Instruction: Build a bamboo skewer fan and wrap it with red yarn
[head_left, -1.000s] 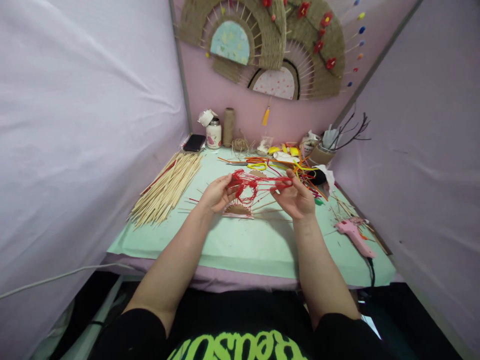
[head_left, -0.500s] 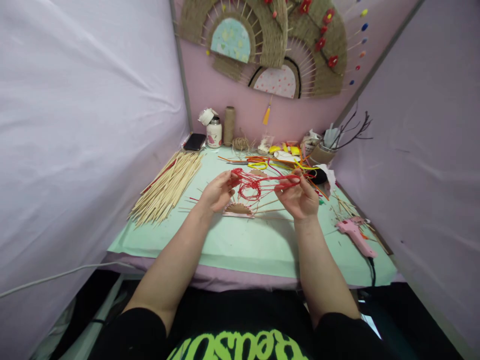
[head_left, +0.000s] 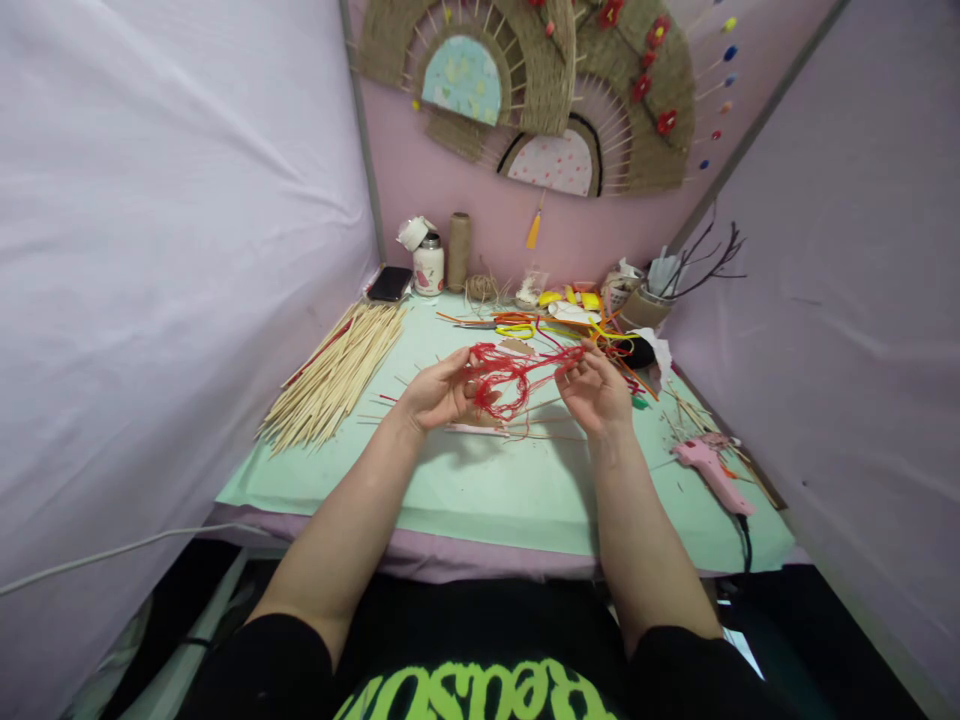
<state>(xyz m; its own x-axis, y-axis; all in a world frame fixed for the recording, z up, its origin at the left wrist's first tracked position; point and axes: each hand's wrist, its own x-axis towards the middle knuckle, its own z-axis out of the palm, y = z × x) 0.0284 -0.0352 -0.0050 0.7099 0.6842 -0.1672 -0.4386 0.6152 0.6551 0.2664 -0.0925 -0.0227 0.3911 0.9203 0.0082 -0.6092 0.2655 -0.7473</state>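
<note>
A tangle of red thread (head_left: 504,378) hangs in loose loops between my two hands, above the table. My left hand (head_left: 444,390) is closed on its left end, thumb and fingers pinching the strands. On the other side my right hand (head_left: 595,388) grips the right end near the fingertips. Beneath the thread lies a half-round cardboard piece (head_left: 480,420) with thin sticks fanning out from it, partly hidden by the thread and my left hand. Another small cardboard piece (head_left: 517,347) shows just behind the thread.
Many thin wooden sticks (head_left: 334,375) lie in a pile on the left. A pink glue gun (head_left: 712,472) rests at the right. Behind are yellow-handled scissors (head_left: 514,331), a twine ball (head_left: 481,288), a jar (head_left: 428,266), a phone (head_left: 390,284) and a pot with twigs (head_left: 646,306).
My right hand has come slightly left, closer to my left hand. The red thread is slacker, and its loops hang lower and look more spread.
</note>
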